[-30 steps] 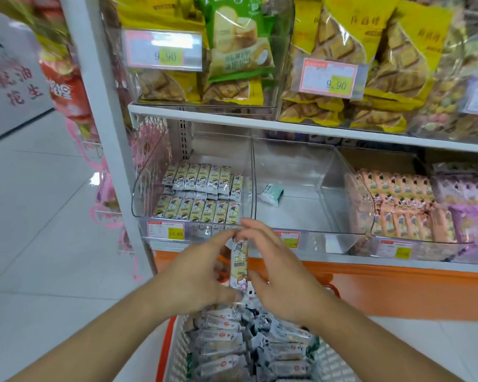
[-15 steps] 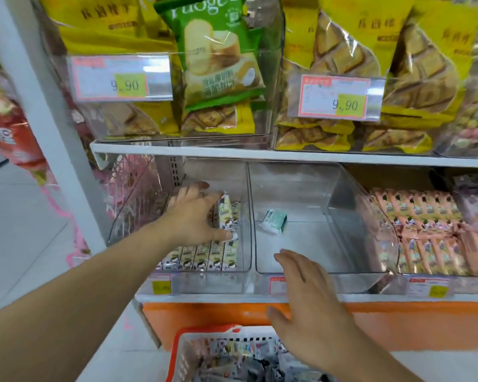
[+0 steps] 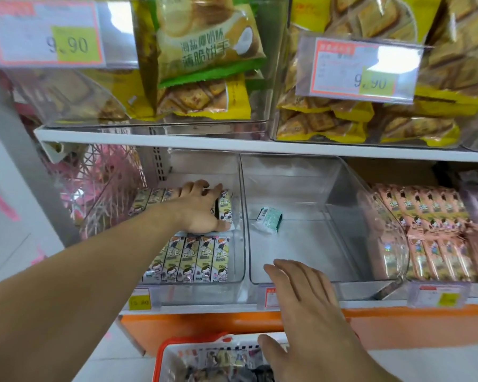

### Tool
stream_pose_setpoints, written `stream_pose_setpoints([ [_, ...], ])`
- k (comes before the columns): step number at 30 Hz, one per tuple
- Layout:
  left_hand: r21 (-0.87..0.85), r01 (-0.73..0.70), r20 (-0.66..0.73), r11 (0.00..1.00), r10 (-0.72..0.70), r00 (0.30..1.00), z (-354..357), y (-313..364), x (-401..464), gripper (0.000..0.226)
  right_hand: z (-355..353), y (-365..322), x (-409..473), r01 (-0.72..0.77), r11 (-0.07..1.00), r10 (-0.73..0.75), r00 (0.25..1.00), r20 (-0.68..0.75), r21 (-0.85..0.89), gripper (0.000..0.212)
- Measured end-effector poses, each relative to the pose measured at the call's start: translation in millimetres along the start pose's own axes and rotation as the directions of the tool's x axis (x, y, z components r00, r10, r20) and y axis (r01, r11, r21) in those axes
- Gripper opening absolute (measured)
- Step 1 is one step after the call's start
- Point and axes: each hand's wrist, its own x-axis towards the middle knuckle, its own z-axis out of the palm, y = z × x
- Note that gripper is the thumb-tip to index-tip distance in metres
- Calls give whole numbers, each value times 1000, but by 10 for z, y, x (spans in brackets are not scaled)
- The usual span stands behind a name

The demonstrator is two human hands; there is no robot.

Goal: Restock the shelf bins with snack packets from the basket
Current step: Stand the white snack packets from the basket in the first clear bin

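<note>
Head view: left hand flat, fingers straight, pressing snack packets in rear row of left shelf bin; right hand open, holding nothing, over shelf front edge above red basket of packets; middle bin holding one green packet.

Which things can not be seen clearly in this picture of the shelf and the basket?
- Head view: the packets under the left hand in the left bin; the hand covers them.
- Basket: cut off by the bottom edge, its packets blurred, partly behind the right hand.
- Print on the small green packet: too small.
- Lower price tags: blurred.
</note>
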Motion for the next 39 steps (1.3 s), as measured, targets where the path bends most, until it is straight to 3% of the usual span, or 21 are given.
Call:
stream_pose_setpoints([
  [14, -185, -97, -90, 978, 82, 993, 47, 67, -759, 78, -59, 39, -90, 87, 995, -87, 996, -6, 56, 90],
  [18, -219, -194, -234, 956, 141, 962, 157, 107, -1348, 66, -111, 28, -167, 104, 988, -103, 995, -7, 112, 89],
  [21, -248, -293, -397, 924, 179, 900, 321, 169, -1873, 50, -112, 27, -278, 144, 975, -133, 988, -72, 171, 85],
  [23, -266, -338, -485, 903, 178, 856, 512, 214, -2223, 43, -35, 45, -392, 171, 971, -142, 975, -169, 170, 73],
  [25, -303, -332, -494, 893, 151, 856, 771, 245, -2523, 35, 100, 69, -519, 167, 973, -124, 961, -248, 158, 56],
  [28, -269, -250, -372, 930, 140, 918, 1209, 255, -2797, 34, 434, 141, -674, 124, 986, -96, 971, -220, 113, 38],
  [31, -195, -10, -19, 981, 6, 1000, 1603, 230, -2981, 46, 835, 274, -757, 45, 999, -47, 990, 131, 19, 39],
  [33, -98, 160, 244, 982, -132, 961, 1816, 205, -3104, 64, 1080, 338, -845, -15, 1000, 12, 909, 417, 4, 17],
  [35, -35, 216, 383, 976, -186, 905, 1961, 240, -3208, 82, 1379, 403, -980, -78, 995, 97, 763, 639, -58, 9],
  [37, -20, 240, 451, 971, -206, 869, 2034, 300, -3232, 93, 1700, 483, -1097, -129, 982, 189, 652, 734, -138, 56],
  [39, -22, 286, 459, 958, -244, 854, 1997, 384, -3198, 94, 1903, 521, -1167, -146, 975, 222, 710, 668, -169, 92],
])
